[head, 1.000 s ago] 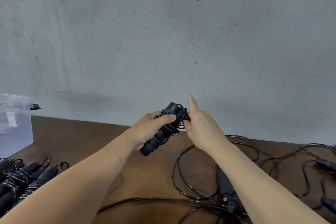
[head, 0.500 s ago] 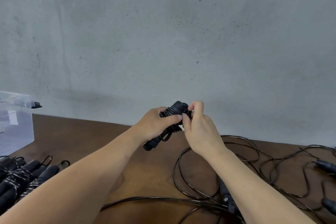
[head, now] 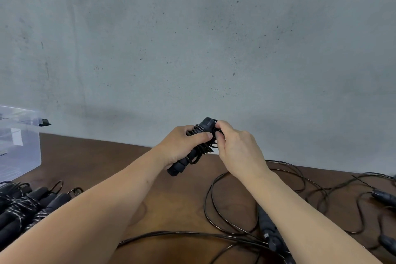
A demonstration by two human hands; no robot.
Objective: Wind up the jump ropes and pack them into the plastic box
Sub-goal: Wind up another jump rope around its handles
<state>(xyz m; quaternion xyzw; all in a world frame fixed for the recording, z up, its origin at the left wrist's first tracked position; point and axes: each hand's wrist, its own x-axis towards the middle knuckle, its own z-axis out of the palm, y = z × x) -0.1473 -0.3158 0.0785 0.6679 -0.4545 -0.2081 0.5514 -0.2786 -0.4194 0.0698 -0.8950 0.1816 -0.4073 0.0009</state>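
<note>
While the left hand [head: 182, 146] grips the wound jump rope [head: 198, 144] above the table [head: 107, 161], the right hand [head: 233, 146], pinching its cord end, should tuck it under 1 tight coil before boxing it.

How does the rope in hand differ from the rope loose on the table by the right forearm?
The held rope is coiled tight around its handles; the loose rope sprawls in open loops. The held rope is up off the table, gripped by the left hand and pinched by the right hand; the loose rope lies untouched. Both are black.
</note>
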